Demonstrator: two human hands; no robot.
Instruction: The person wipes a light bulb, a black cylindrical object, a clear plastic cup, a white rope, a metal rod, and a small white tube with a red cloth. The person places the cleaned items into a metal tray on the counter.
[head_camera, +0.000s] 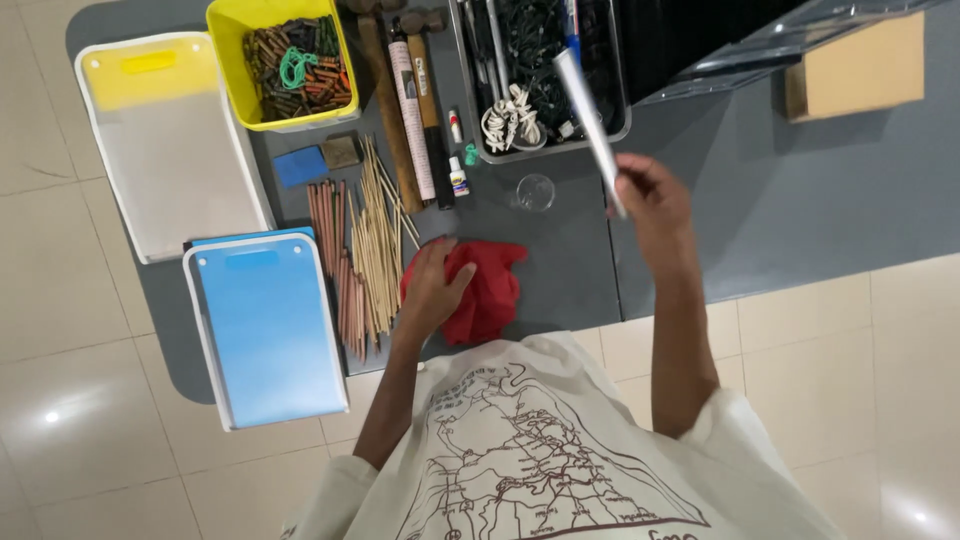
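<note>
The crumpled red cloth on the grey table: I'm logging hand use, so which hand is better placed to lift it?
Left. The left hand already rests on the crumpled red cloth, while the right hand is raised, gripping a thin white stick.

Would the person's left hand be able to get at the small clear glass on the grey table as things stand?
Probably yes. The left hand rests on the red cloth, and the bare grey table between it and the clear glass holds nothing. The right hand holds a white stick off to the side.

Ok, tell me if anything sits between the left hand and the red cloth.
Nothing does: the left hand lies directly on the red cloth, fingers spread over its left part. The wooden sticks lie just beside it. The right hand holds a white tube above the table.
</note>
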